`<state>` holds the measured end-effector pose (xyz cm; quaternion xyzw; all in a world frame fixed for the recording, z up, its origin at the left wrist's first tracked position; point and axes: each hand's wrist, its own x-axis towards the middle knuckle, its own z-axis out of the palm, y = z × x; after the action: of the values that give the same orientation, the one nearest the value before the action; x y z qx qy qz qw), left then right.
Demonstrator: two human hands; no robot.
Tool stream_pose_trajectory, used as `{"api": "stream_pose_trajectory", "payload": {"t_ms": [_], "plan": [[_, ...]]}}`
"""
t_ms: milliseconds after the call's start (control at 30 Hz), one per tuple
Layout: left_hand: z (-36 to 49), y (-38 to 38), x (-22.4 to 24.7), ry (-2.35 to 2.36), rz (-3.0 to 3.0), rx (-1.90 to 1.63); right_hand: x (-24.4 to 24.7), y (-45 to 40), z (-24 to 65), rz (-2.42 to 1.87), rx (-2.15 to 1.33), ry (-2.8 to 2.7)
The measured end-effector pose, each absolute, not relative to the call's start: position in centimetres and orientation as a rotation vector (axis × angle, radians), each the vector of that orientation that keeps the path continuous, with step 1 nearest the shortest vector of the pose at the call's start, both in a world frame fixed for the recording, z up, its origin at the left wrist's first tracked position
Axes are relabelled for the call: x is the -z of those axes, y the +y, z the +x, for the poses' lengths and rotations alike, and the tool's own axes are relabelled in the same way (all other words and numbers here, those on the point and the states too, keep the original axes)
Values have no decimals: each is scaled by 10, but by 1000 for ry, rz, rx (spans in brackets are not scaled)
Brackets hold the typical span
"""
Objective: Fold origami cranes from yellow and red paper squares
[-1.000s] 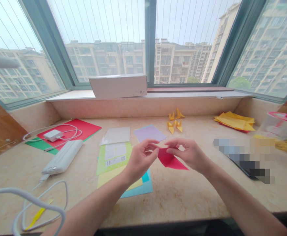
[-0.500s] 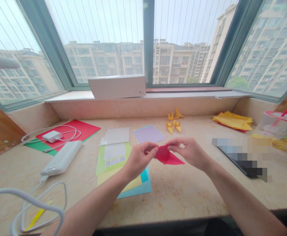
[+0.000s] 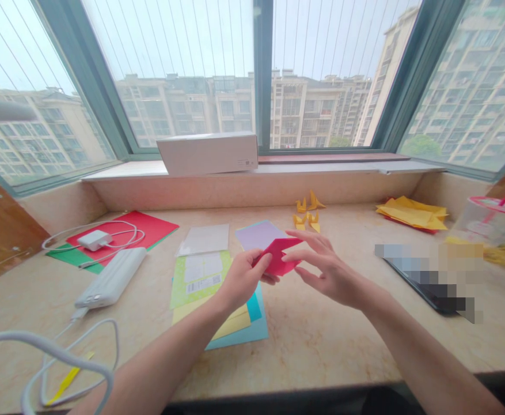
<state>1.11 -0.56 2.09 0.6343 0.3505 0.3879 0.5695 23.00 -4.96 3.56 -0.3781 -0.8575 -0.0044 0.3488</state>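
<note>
Though thin, angular pink paper [image 3: 278, 251]

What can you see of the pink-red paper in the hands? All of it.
The pink-red paper is folded, looks thin and matte, and has no visible print. Its upper edge runs to a point at the right. It is tilted above the counter. The left hand pinches its left side, thumb on top; fingertips of the right hand overlap its right part, contact unclear.
</note>
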Motion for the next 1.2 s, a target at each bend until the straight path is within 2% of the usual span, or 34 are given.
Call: {"api": "stream_pose_trajectory", "payload": {"t_ms": [300, 667, 1200], "plan": [[12, -13, -24, 732, 1465, -820, -35, -42, 236, -1012, 32, -2035], [12, -22, -25, 524, 1510, -693, -20, -37, 221, -935, -636, -1587], [14, -28, -24, 480, 1556, -657, -27, -38, 218, -826, -927, -1416]]}}
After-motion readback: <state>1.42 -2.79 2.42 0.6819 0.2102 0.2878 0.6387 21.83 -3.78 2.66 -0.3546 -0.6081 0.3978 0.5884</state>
